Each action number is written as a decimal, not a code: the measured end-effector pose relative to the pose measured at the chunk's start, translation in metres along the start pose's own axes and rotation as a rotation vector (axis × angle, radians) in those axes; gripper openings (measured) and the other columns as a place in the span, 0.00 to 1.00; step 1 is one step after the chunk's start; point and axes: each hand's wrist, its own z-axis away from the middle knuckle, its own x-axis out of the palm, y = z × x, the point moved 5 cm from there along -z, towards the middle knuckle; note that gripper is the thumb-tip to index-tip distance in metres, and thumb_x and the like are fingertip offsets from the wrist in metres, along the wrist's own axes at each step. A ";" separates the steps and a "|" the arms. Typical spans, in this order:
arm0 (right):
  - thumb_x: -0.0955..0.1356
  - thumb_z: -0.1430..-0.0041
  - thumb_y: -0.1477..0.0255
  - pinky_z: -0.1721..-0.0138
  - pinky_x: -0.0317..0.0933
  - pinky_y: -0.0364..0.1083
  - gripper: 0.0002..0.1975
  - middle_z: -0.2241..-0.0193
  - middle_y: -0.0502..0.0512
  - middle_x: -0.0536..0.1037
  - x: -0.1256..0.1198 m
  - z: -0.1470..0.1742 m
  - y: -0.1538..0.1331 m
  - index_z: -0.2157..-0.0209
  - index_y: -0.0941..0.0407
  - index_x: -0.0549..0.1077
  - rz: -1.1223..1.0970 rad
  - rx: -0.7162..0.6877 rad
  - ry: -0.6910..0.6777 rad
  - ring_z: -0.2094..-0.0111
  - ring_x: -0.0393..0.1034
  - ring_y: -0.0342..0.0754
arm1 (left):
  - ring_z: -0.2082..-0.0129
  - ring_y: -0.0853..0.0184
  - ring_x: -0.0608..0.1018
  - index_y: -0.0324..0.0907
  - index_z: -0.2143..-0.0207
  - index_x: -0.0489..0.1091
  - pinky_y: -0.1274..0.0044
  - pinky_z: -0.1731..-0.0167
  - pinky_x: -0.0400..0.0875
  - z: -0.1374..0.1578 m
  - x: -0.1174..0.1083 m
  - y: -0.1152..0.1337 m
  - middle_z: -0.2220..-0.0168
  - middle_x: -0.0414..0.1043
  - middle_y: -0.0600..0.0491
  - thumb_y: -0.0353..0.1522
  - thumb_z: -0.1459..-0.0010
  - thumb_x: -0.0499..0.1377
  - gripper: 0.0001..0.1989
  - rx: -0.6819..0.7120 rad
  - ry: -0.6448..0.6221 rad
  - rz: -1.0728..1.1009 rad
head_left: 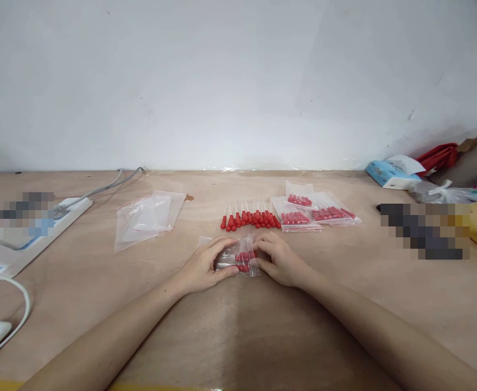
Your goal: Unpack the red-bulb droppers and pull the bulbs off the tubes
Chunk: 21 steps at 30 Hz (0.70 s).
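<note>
Between your fingers lies the bag (pixel 248 268), a thin, glossy, creased film, flat on the table (pixel 189 336); inside it, slender clear stems run toward your left palm and smooth red bulbs toward your right fingertips. Your left hand (pixel 227 255) is half open in a broad C, its thumb along the near edge and its fingers at the far edge, holding the bag between them. Your right hand (pixel 258 255) is opened less, thumb and forefinger on the bag's right end; how firmly they pinch cannot be told.

Just beyond your fingertips is a row of loose tubes (pixel 258 219) — clear, narrow stems pointing away, rounded red bulbs facing you. Beyond and to the right of your right fingers, filled bags (pixel 296 219) overlap, their bulbs in neat rows under the film. Beyond and to the left of your left fingers, flat bags (pixel 152 214) of translucent plastic lie loosely stacked — square-cornered, slightly wrinkled. The table is pale brown, with a soft sheen.
</note>
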 end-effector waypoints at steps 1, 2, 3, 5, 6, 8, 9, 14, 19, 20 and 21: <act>0.65 0.48 0.77 0.61 0.59 0.47 0.08 0.66 0.55 0.70 0.001 0.000 0.000 0.64 0.56 0.70 -0.010 -0.023 -0.004 0.64 0.62 0.47 | 0.52 0.62 0.69 0.44 0.49 0.60 0.70 0.53 0.65 0.000 0.000 0.000 0.50 0.65 0.48 0.40 0.47 0.57 0.23 0.006 0.001 -0.002; 0.65 0.48 0.77 0.61 0.59 0.47 0.09 0.66 0.55 0.71 0.001 0.000 -0.001 0.64 0.56 0.71 -0.022 -0.050 0.002 0.63 0.62 0.46 | 0.52 0.62 0.69 0.44 0.49 0.60 0.71 0.53 0.65 0.000 0.000 -0.001 0.50 0.65 0.48 0.40 0.47 0.57 0.23 0.012 0.001 -0.004; 0.65 0.48 0.78 0.60 0.59 0.47 0.10 0.66 0.55 0.71 0.002 -0.001 -0.002 0.63 0.56 0.71 -0.034 -0.077 0.017 0.63 0.62 0.46 | 0.52 0.62 0.69 0.44 0.49 0.60 0.71 0.53 0.65 0.000 0.001 -0.002 0.50 0.65 0.48 0.39 0.47 0.57 0.24 0.016 0.003 -0.007; 0.64 0.47 0.78 0.59 0.59 0.47 0.11 0.65 0.54 0.73 0.003 -0.002 -0.004 0.62 0.55 0.72 -0.039 -0.112 0.035 0.62 0.63 0.46 | 0.51 0.63 0.68 0.43 0.48 0.59 0.72 0.52 0.65 0.001 0.001 -0.003 0.50 0.64 0.49 0.39 0.47 0.57 0.24 0.025 0.005 -0.011; 0.64 0.47 0.78 0.60 0.59 0.47 0.11 0.65 0.54 0.73 0.005 -0.003 -0.005 0.61 0.55 0.72 -0.032 -0.111 0.028 0.62 0.63 0.46 | 0.51 0.63 0.68 0.44 0.48 0.59 0.72 0.52 0.64 0.001 0.001 -0.003 0.50 0.64 0.49 0.39 0.47 0.57 0.24 0.027 0.004 -0.012; 0.63 0.47 0.79 0.60 0.59 0.48 0.11 0.66 0.54 0.74 0.007 -0.004 -0.006 0.62 0.55 0.72 -0.009 -0.077 -0.009 0.63 0.64 0.47 | 0.51 0.63 0.68 0.44 0.48 0.59 0.72 0.53 0.65 0.001 0.001 -0.003 0.50 0.64 0.49 0.39 0.47 0.57 0.24 0.026 0.001 -0.013; 0.63 0.47 0.79 0.61 0.59 0.48 0.11 0.67 0.55 0.74 0.007 -0.004 -0.007 0.62 0.55 0.72 0.001 -0.054 -0.024 0.64 0.64 0.47 | 0.51 0.63 0.68 0.44 0.49 0.59 0.72 0.53 0.65 0.000 0.001 -0.003 0.50 0.65 0.49 0.39 0.47 0.57 0.23 0.024 0.000 -0.013; 0.62 0.51 0.82 0.65 0.61 0.46 0.12 0.68 0.54 0.73 0.003 -0.001 -0.006 0.64 0.57 0.69 -0.131 0.051 -0.029 0.67 0.65 0.44 | 0.52 0.62 0.69 0.44 0.49 0.60 0.71 0.53 0.65 0.000 -0.001 -0.001 0.50 0.65 0.48 0.39 0.47 0.57 0.24 0.012 -0.002 -0.009; 0.64 0.50 0.76 0.67 0.65 0.44 0.10 0.68 0.53 0.73 -0.017 0.000 0.027 0.63 0.57 0.65 -0.549 0.335 0.073 0.68 0.70 0.43 | 0.53 0.62 0.70 0.44 0.48 0.59 0.71 0.56 0.67 0.001 -0.001 -0.006 0.49 0.64 0.48 0.40 0.47 0.56 0.24 -0.017 0.011 -0.002; 0.64 0.51 0.75 0.68 0.66 0.44 0.10 0.69 0.53 0.74 -0.024 0.000 0.034 0.64 0.57 0.65 -0.597 0.399 0.074 0.68 0.71 0.43 | 0.53 0.62 0.69 0.44 0.48 0.59 0.71 0.55 0.67 0.001 0.000 -0.007 0.49 0.64 0.48 0.40 0.47 0.56 0.24 -0.019 0.007 -0.001; 0.65 0.52 0.75 0.68 0.66 0.44 0.10 0.71 0.53 0.74 -0.032 0.000 0.041 0.64 0.57 0.65 -0.609 0.467 0.078 0.69 0.71 0.43 | 0.52 0.62 0.69 0.44 0.48 0.59 0.71 0.55 0.66 0.001 0.000 -0.008 0.49 0.64 0.48 0.40 0.47 0.56 0.24 -0.018 0.005 0.003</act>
